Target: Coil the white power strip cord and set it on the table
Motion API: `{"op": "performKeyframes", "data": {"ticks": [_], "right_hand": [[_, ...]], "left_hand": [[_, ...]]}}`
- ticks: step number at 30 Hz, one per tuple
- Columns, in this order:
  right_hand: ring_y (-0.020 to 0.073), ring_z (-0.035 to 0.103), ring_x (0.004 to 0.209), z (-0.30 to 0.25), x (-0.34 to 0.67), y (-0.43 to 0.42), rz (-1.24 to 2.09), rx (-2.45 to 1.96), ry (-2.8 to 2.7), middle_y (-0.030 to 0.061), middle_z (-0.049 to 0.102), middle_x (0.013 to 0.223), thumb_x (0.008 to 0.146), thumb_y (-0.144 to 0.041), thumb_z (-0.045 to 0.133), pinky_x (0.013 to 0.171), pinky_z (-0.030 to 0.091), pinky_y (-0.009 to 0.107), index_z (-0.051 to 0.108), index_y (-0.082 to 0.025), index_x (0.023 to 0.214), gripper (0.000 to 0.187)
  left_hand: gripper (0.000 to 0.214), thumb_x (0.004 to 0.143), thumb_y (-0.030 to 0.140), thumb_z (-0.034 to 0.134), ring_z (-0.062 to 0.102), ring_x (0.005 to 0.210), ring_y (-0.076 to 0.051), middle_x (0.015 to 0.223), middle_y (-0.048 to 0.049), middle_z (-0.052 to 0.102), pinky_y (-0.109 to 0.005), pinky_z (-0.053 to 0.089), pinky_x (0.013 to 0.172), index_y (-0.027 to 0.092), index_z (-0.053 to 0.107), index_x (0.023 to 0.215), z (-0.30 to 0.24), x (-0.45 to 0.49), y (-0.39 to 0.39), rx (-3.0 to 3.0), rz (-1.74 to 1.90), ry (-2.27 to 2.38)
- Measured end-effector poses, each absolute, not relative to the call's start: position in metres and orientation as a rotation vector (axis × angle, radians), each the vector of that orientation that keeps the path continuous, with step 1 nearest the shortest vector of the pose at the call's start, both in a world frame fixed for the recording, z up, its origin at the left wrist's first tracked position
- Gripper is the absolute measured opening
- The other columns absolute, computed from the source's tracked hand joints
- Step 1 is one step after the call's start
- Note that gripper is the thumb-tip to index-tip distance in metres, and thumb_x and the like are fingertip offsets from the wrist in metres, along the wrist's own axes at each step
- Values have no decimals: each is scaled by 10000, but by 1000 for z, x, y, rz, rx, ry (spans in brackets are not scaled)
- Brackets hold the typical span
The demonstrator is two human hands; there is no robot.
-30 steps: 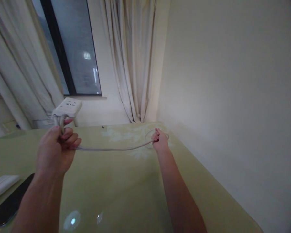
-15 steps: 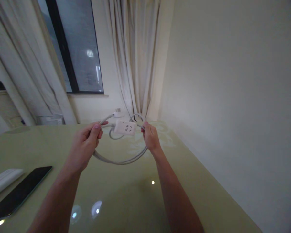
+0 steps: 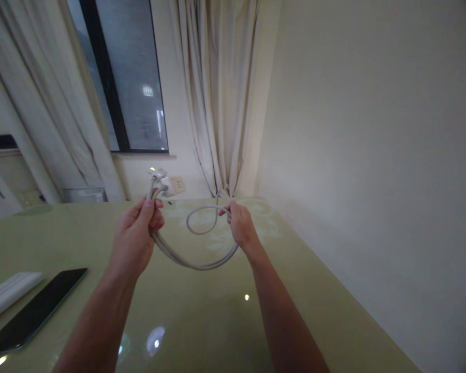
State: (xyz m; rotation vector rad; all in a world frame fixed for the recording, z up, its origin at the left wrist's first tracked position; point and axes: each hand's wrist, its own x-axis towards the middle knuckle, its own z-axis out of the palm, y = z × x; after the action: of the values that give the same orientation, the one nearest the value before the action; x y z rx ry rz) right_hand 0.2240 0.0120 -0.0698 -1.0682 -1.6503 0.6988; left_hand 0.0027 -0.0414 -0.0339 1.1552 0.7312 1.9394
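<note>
My left hand (image 3: 137, 235) is closed around a grey-white power cable (image 3: 196, 261) just below a white socket block (image 3: 170, 185) and the plug, which stick up above my fingers. The cable sags in a double strand between my hands over the glossy green table (image 3: 202, 321). My right hand (image 3: 238, 225) is closed on the cable's other part, where it curls into a small loop (image 3: 200, 220) to the left of my fingers.
A black phone (image 3: 31, 311) and a white flat object (image 3: 10, 292) lie on the table at the left. Curtains (image 3: 221, 93) and a dark window (image 3: 128, 77) stand behind the table. A plain wall runs along the table's right edge.
My hands came together from far apart, folding the stretched cable into loops. The socket block moved from between my hands to above my left hand, and a small loop formed by my right.
</note>
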Motion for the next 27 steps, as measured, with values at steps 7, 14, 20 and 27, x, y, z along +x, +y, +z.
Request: {"op": "performKeyframes", "data": {"ticks": [7, 14, 20, 27], "right_hand": [[170, 506, 662, -47, 193, -36, 297, -966, -2058, 16, 610, 709, 989, -270, 541, 661, 293, 308, 618, -215, 727, 278], [203, 558, 735, -46, 198, -43, 287, -868, -2004, -11, 617, 874, 837, -168, 606, 690, 354, 307, 522, -271, 1266, 449], [183, 552, 770, -46, 214, -30, 333, -837, -2022, -33, 553, 847, 753, -68, 573, 723, 396, 292, 545, -270, 1215, 506], [135, 575, 728, -55, 239, -11, 454, -872, -2095, -4, 623, 983, 763, -86, 663, 683, 436, 270, 596, -225, 1053, 328]], "left_hand": [[188, 917, 327, 673, 521, 586, -172, 638, -3, 598, -243, 396, 525, 226, 781, 1033, -45, 29, -44, 1654, 1825, 1199], [341, 951, 287, 565, 720, 845, -240, 1062, -79, 798, -327, 529, 753, 231, 765, 1222, -35, 28, -59, 2158, 1517, 1359], [455, 871, 203, 625, 699, 1065, -278, 1213, -100, 752, -393, 506, 954, 219, 666, 1323, -46, 26, -61, 2486, 1044, 1324], [285, 1026, 403, 509, 667, 845, -254, 941, -80, 726, -363, 441, 758, 251, 746, 1072, -53, 10, -43, 2578, 859, 1529]]}}
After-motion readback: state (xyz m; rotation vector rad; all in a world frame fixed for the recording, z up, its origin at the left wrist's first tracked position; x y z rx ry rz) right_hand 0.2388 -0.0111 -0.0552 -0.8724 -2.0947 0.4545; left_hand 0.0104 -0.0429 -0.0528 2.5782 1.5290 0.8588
